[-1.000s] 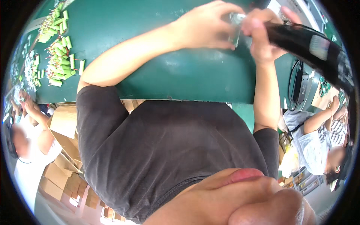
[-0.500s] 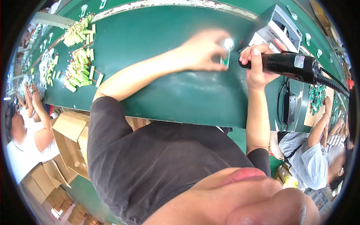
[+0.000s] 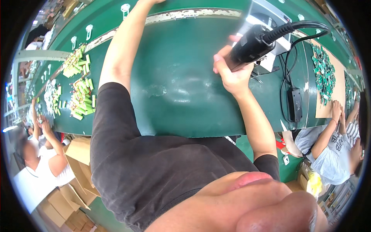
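Observation:
In my right hand (image 3: 235, 80) is a black corded electric screwdriver (image 3: 251, 45), fingers wrapped round its body, tip end low and its cable end raised. It is just left of a grey box-shaped device (image 3: 270, 11) and partly covers it. My left arm stretches far forward across the green bench (image 3: 185, 46). Only a sliver of my left hand (image 3: 156, 1) shows at the top edge, over the green strip beyond the worn metal rail. Its fingers are cut off, so what it holds, if anything, is hidden.
Green cylindrical cells with wires (image 3: 81, 101) lie in heaps at left, beside small white parts (image 3: 50, 92). Whitish parts (image 3: 89, 31) dot the far strip. A black power adapter (image 3: 295, 103), cables and green circuit boards (image 3: 324, 73) on cardboard are at right. Co-workers sit on both sides.
My left hand, which held a small clear-and-green piece near the screwdriver, has swung forward to the top edge. My right hand has moved left and lower, tilting the screwdriver more upright.

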`<state>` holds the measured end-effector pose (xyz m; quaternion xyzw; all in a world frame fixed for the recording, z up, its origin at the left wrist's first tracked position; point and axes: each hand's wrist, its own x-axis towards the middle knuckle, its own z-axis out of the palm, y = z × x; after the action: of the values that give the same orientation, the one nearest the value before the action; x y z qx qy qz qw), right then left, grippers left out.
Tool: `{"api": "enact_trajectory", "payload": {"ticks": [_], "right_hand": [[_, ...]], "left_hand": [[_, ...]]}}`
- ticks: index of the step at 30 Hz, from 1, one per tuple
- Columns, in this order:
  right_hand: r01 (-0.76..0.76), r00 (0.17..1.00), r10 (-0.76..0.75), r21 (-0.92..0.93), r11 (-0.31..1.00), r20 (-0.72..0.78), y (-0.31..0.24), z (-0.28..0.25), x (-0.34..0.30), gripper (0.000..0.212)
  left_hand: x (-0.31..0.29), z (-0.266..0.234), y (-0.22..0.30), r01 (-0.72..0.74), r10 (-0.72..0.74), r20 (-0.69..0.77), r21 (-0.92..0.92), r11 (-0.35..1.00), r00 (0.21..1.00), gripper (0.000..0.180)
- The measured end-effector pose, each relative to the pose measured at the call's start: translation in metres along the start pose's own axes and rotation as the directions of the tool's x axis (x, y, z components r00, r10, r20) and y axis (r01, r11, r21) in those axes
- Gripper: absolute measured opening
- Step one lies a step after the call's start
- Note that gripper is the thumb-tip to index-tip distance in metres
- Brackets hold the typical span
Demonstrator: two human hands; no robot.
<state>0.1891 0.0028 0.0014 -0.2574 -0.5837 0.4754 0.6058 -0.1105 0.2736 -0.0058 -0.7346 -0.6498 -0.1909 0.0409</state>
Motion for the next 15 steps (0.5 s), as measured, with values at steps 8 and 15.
{"api": "enact_trajectory", "payload": {"ticks": [8,15], "right_hand": [[0.034,0.994,-0.038,0.044,0.998,0.105,-0.004,0.012,0.002,0.061],[0.244,0.964,-0.208,0.229,0.943,-0.168,-0.042,-0.017,0.019,0.049]], "left_hand": [[0.015,0.006,-0.008,0.117,-0.110,-0.073,0.092,0.989,0.991,0.045],[-0.115,-0.067,0.097,-0.345,0.396,0.009,-0.472,0.811,0.918,0.032]]}}
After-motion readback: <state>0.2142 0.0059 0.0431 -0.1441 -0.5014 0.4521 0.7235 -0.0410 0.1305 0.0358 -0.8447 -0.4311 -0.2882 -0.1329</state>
